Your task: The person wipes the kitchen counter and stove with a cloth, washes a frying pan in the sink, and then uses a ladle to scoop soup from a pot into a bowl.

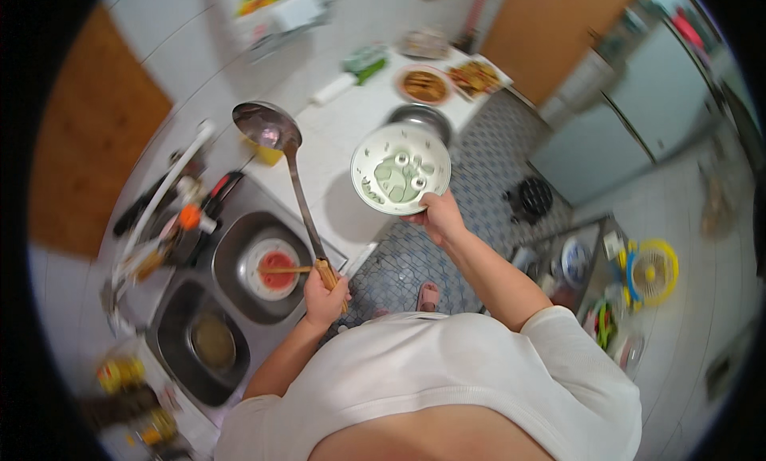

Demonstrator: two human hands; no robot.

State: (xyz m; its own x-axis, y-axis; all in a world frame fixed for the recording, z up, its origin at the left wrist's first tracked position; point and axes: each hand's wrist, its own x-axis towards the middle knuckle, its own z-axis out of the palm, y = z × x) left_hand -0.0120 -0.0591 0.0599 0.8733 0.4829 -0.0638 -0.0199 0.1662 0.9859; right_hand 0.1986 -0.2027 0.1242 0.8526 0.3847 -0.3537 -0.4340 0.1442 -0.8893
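Note:
My left hand [326, 296] grips the wooden handle of a metal ladle [302, 201], whose bowl points up and away over the white counter. Pale wooden chopsticks [293, 269], it seems, also stick out sideways from this hand, above the sink. In my right hand [443, 219] is a white bowl [371, 153] with a green cartoon design, pinched at its near rim, thumb on the inside. It is held above the counter's edge, and its inside faces me. Behind it a metal basin [440, 123] on the counter is partly hidden.
A double steel sink [224, 299] lies left, holding a red-centred dish [254, 281] and a round vessel [212, 341]. Farther along the counter [335, 138] stand a dish of brown food [423, 85] and a plate of food [476, 78]. A rack [598, 236] and yellow fan [652, 272] are right.

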